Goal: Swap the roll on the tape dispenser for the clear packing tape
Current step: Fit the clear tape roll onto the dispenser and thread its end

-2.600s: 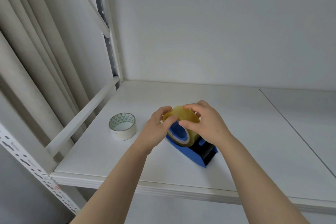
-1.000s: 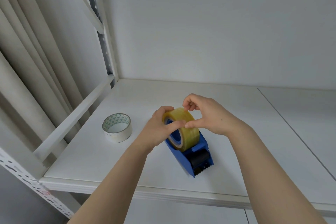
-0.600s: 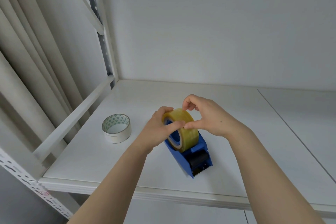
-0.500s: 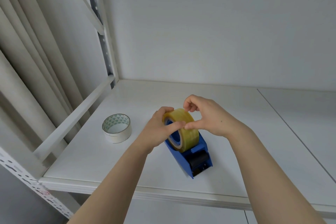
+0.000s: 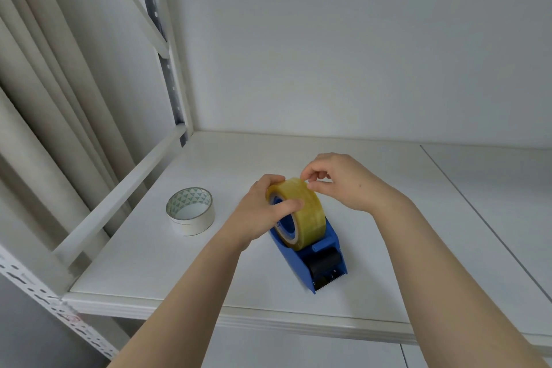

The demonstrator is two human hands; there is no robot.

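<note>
The clear, yellowish packing tape roll (image 5: 307,213) stands on edge in the blue tape dispenser (image 5: 321,260), which sits on the white shelf (image 5: 388,248) with its toothed cutter toward me. My left hand (image 5: 263,215) grips the roll's left side, thumb across the face. My right hand (image 5: 340,181) pinches at the top of the roll with thumb and fingertips. The white roll with a green-patterned core (image 5: 191,212) lies flat on the shelf to the left.
The shelf's back wall (image 5: 358,54) stands behind. A white upright post (image 5: 170,69) and a side rail (image 5: 119,191) border the left. Beige curtains (image 5: 35,98) hang beyond them. The shelf's front edge (image 5: 268,318) runs below my forearms.
The dispenser has turned so its cutter points toward me and the roll now sits upright in it. My right hand's fingertips have shifted to pinch at the roll's top.
</note>
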